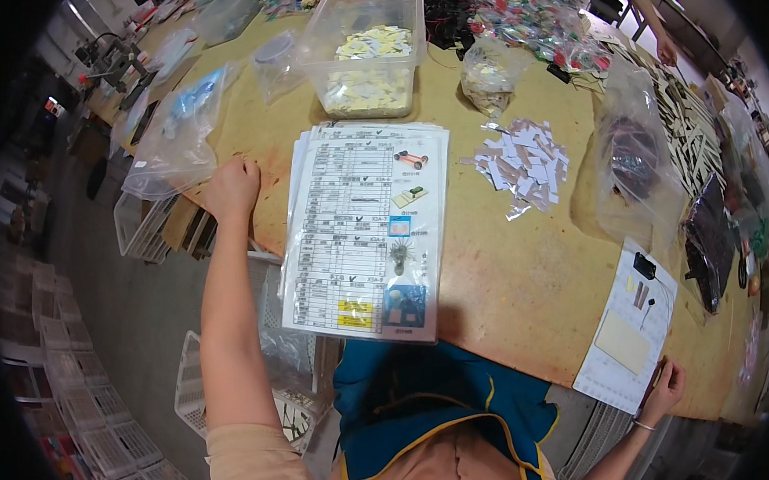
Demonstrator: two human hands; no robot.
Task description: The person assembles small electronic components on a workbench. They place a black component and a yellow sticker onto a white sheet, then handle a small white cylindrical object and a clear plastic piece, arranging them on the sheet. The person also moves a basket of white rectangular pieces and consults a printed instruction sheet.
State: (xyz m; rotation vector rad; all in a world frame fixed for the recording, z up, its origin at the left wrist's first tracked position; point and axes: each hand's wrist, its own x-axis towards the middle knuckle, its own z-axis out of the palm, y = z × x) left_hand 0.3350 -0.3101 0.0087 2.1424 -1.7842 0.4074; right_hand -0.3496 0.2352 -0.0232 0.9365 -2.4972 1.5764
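Closest to the person, below the blue apron with yellow trim, the right hand sits at the near edge of the brown wooden desk. Its fingers curl against the corner of a white sheet in a clear sleeve with a pale card and small dark parts on it; whether it truly pinches the sheet I cannot tell.

In front of the person lies a stack of white printed checklist sheets in a clear plastic sleeve, its near end overhanging the desk edge. The top sheet carries a dense table of lines with tick marks, small colour pictures down its right side, yellow patches and a blue picture near the bottom.

The left hand rests on the left edge of the desk, closed into a loose fist, holding nothing, just beside a clear plastic bag with blue contents. Under the desk stand white plastic mesh baskets.

To the right of the sheets is a loose heap of small white paper slips, and beyond it a large clear bag with dark parts inside.

Further back stands a clear plastic tub of white and yellowish cards, with a small knotted clear bag to its right. At the far right another person's hand reaches the desk.
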